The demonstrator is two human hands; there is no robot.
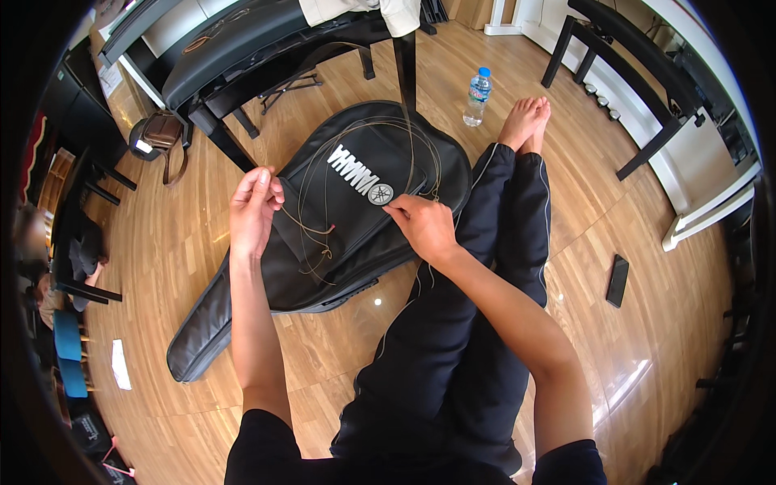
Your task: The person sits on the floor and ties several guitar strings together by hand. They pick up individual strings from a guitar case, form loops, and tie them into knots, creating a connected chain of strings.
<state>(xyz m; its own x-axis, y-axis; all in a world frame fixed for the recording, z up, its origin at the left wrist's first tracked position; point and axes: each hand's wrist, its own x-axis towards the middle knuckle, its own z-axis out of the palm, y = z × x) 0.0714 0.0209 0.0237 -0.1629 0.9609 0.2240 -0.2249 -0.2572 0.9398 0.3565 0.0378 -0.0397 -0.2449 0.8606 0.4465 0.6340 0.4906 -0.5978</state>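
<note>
A black guitar gig bag (242, 291) lies flat on the floor to the left of my legs, its narrow neck end toward the lower left. Loose loops of thin, bronze-coloured guitar string (301, 194) spread over its front, with a small reddish tip near one tangled part. Over the left side of the bag, my left hand (255, 212) is raised with its fingers closed on a length of the string. My right hand (424, 228) pinches close above the bag's round emblem; a strand runs down to these fingertips, though the gripped end is hidden.
Beyond the bag stands a black padded bench (242, 69) with a pale cloth on it. A water bottle (477, 97) with a blue cap stands near my bare feet. A black phone (617, 280) lies at right, a brown bag (162, 133) at far left. Another bench (638, 56) stands far right.
</note>
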